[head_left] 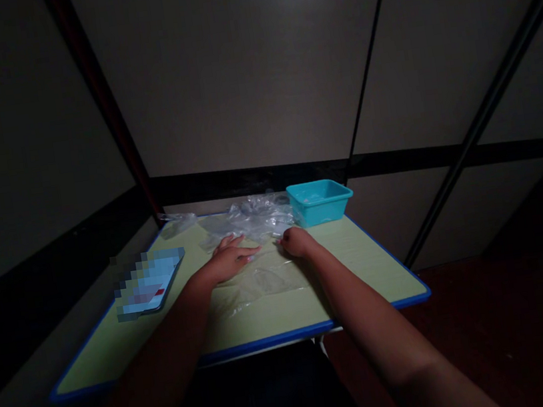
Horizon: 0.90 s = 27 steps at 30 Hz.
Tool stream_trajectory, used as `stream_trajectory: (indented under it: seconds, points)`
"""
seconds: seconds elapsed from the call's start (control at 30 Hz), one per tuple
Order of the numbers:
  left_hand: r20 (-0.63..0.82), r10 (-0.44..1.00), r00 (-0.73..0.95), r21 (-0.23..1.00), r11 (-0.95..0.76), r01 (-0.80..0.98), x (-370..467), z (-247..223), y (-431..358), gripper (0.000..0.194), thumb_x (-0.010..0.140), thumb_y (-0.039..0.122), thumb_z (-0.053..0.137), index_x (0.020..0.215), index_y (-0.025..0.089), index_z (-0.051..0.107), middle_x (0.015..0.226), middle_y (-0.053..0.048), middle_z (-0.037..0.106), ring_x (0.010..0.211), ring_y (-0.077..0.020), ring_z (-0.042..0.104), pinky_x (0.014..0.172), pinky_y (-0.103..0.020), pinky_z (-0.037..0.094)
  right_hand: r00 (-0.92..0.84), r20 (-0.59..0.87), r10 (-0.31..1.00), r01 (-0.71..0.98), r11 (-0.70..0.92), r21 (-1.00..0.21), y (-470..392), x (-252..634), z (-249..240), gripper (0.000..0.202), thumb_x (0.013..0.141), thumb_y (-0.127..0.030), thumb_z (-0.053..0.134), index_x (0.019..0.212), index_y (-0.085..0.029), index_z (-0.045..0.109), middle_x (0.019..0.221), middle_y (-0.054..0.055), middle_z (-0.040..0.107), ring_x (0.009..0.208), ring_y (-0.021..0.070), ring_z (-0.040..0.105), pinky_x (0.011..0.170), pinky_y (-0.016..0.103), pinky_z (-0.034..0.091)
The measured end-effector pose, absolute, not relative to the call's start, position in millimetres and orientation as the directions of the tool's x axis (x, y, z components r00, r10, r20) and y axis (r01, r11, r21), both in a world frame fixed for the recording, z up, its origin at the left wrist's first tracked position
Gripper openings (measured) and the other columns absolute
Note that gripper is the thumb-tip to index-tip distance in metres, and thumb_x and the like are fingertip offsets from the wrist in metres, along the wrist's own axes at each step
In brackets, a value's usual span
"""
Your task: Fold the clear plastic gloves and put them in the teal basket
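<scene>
A clear plastic bag point(270, 282) lies flat on the yellow-green table point(362, 271), between my forearms. My left hand point(229, 260) rests at the bag's far left part with its fingers spread. At the bag's far right edge, my right hand point(295, 242) is closed, fingertips pinched together; the plastic appears to run up to them. Beyond both hands sits a crumpled heap of clear plastic bags point(258, 215). A turquoise basket point(321, 210) stands just behind my right hand, with some clear plastic visible inside.
Near the table's left edge lies a flat, light-blue object point(154, 284), partly pixelated. Another piece of clear plastic point(179, 224) is at the far left corner. Panelled walls rise behind and to the left of the table.
</scene>
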State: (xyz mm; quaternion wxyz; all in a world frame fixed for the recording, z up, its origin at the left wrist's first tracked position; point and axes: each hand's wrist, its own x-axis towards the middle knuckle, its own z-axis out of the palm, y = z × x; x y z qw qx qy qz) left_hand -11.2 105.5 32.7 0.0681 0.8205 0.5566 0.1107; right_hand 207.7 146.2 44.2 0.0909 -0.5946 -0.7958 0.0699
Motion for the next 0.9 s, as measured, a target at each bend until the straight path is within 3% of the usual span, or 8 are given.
stream_trajectory:
  seconds: [0.23, 0.37, 0.47, 0.9]
  points:
    - [0.247, 0.905, 0.345, 0.253, -0.404, 0.879, -8.5, 37.9, 105.3, 0.034, 0.085, 0.025, 0.044, 0.110, 0.033, 0.066, 0.136, 0.000, 0.045, 0.127, -0.0266, 0.027, 0.106, -0.040, 0.020, -0.286, 0.054, 0.957, 0.934, 0.291, -0.206, 147.8, 208.3, 42.7, 0.036, 0.085, -0.041, 0.048, 0.092, -0.013, 0.071, 0.097, 0.014, 0.069, 0.084, 0.0189, 0.063, 0.063, 0.022, 0.040]
    - [0.329, 0.883, 0.334, 0.284, -0.430, 0.857, -8.3, 38.7, 106.3, 0.028, 0.078, 0.018, 0.048, 0.094, 0.025, 0.069, 0.113, -0.004, 0.058, 0.114, -0.0224, 0.039, 0.102, -0.036, 0.027, -0.290, 0.057, 0.955, 0.931, 0.295, -0.216, 147.5, 208.7, 42.4, 0.035, 0.085, -0.040, 0.048, 0.092, -0.014, 0.071, 0.096, 0.013, 0.069, 0.084, 0.0188, 0.063, 0.062, 0.022, 0.039]
    - [0.388, 0.873, 0.294, 0.293, -0.419, 0.859, -7.6, 39.6, 105.9, 0.026, 0.072, 0.012, 0.047, 0.088, 0.022, 0.065, 0.100, -0.003, 0.057, 0.105, -0.0199, 0.042, 0.098, -0.033, 0.031, -0.292, 0.057, 0.955, 0.930, 0.297, -0.215, 147.5, 208.6, 42.6, 0.034, 0.085, -0.040, 0.048, 0.091, -0.014, 0.070, 0.096, 0.013, 0.069, 0.083, 0.0189, 0.063, 0.061, 0.023, 0.038]
    - [0.441, 0.867, 0.232, 0.343, -0.402, 0.849, -10.0, 31.1, 109.8, 0.025, 0.067, 0.003, 0.045, 0.057, 0.019, 0.062, 0.085, -0.005, 0.058, 0.100, -0.0209, 0.044, 0.094, -0.036, 0.033, -0.298, 0.057, 0.953, 0.922, 0.303, -0.242, 148.2, 209.4, 39.5, 0.035, 0.086, -0.040, 0.048, 0.094, -0.012, 0.069, 0.094, 0.013, 0.069, 0.079, 0.0180, 0.061, 0.059, 0.023, 0.036]
